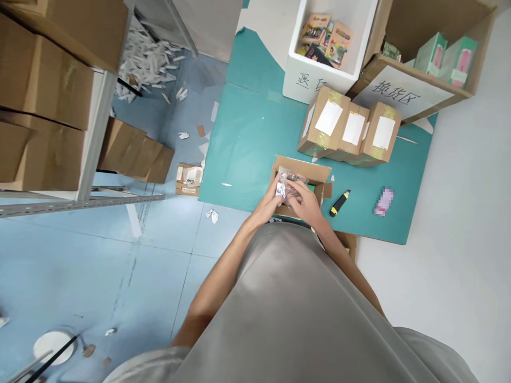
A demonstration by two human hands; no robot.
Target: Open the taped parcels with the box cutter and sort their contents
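Note:
An open cardboard box (pixel 309 167) stands at the front edge of the green-topped table, its far flap raised. Over its opening, both hands grip a crinkled clear plastic packet (pixel 288 174) whose contents I cannot make out. My left hand (pixel 268 204) closes on the packet's left side, where a crumpled white piece (pixel 281 189) shows by the fingers. From the right, my right hand (pixel 306 203) has its bent fingers on the same plastic. Something green peeks out inside the box beyond the right hand. A black and yellow utility knife (pixel 340 204) lies just right of the box.
Taped boxes with white labels (pixel 353 127) stand behind. A white foam bin (pixel 319 85) with colourful packs and a large carton (pixel 431 90) with green-and-pink boxes sit at the back. A blurred pink item (pixel 384 202) lies right. Shelving with cartons (pixel 59 90) is at left.

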